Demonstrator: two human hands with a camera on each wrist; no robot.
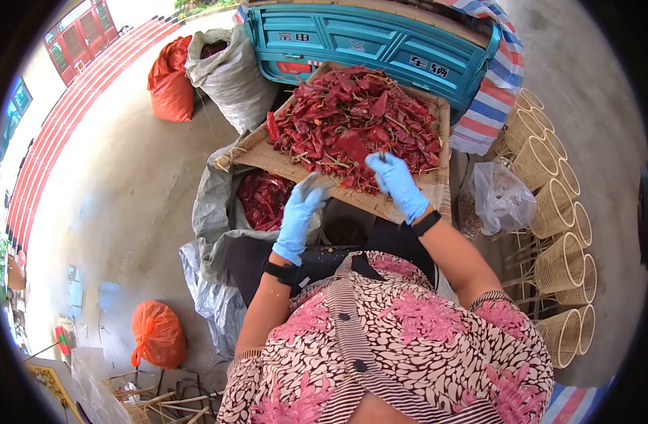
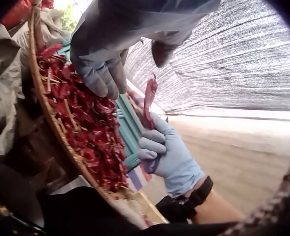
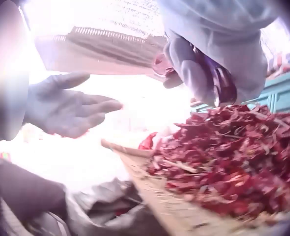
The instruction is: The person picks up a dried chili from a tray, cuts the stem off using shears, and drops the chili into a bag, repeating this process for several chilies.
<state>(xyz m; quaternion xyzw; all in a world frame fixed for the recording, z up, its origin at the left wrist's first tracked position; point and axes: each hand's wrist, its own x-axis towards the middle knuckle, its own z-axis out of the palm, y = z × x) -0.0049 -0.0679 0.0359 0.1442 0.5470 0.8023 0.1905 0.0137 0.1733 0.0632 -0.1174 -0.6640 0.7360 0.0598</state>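
Note:
Both hands wear light blue gloves. My right hand [image 1: 400,187] is above the near right part of a heap of dried red chilies [image 1: 359,116]. Its fingers curl round a dried red chili pepper [image 2: 150,98], which points up from the fist in the left wrist view. A shiny dark purple-red piece [image 3: 224,84] also shows in that grip; what it is I cannot tell. Left of it, my left hand [image 1: 301,215] is held over the near edge of the woven tray [image 1: 278,166]. Its fingers are spread and straight in the right wrist view, with nothing in them.
An open sack [image 1: 207,205] of red chilies stands below the tray's left side. Behind the tray is a teal truck bed [image 1: 366,42]. Stacked woven baskets [image 1: 561,261] line the right. An orange sack [image 1: 172,81] and a white sack [image 1: 228,78] stand back left.

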